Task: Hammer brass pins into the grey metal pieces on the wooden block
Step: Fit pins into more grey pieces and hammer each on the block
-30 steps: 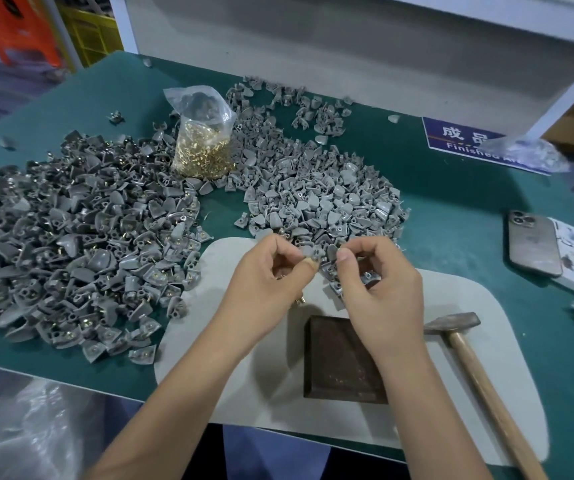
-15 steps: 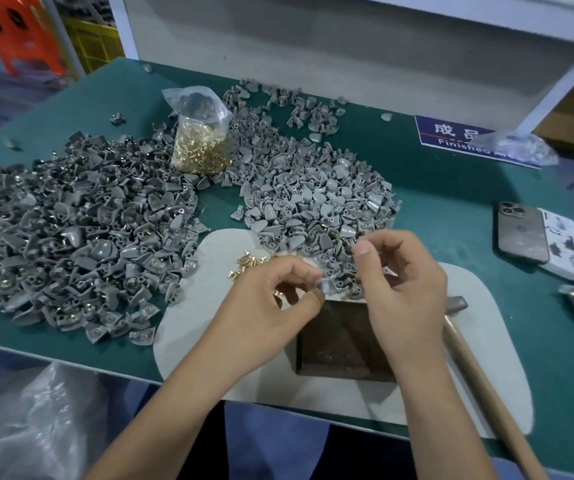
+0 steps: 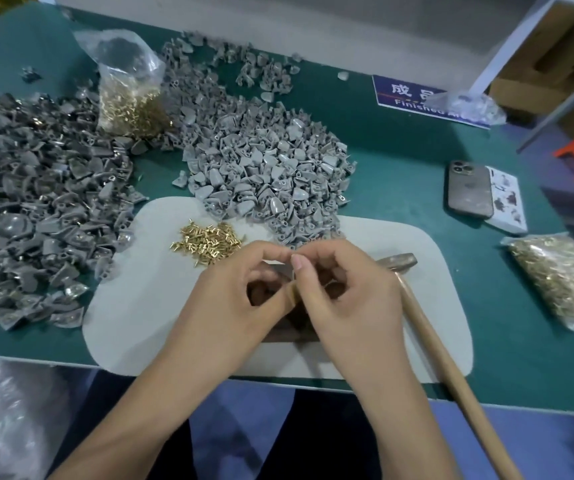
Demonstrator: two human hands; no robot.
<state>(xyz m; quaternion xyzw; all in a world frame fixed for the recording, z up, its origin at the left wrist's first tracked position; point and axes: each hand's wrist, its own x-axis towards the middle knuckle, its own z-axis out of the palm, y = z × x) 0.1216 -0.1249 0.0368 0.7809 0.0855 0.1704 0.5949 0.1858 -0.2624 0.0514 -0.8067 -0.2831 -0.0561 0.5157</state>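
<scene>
While both hands hover over the dark square wooden block (image 3: 290,325), the step in hand looks like seating a pin in a piece before any blow. The left hand (image 3: 244,296) and right hand (image 3: 344,292) meet fingertip to fingertip, fingers curled together on something small between them; whether that is a grey piece, a pin, or both, I cannot tell, as the hands hide it.

To do this well, I judge the pin should stand straight in its hole and the piece lie flat on the block before one hand lets go to reach for the wooden-handled steel hammer (image 3: 427,327), which lies just right of the block on the pale rounded mat (image 3: 133,306).

Counted: one block, one hammer, one mat. Two large heaps of grey moulded metal pieces, a darker one (image 3: 36,209) at left and a lighter one (image 3: 264,168) beyond the hands, too many to count. One loose scatter of short brass pins (image 3: 207,241) on the mat, plus two clear plastic bags of pins, one (image 3: 127,95) at the back and one (image 3: 562,282) at right. One grey phone (image 3: 469,192) on the green counter (image 3: 399,161).
</scene>
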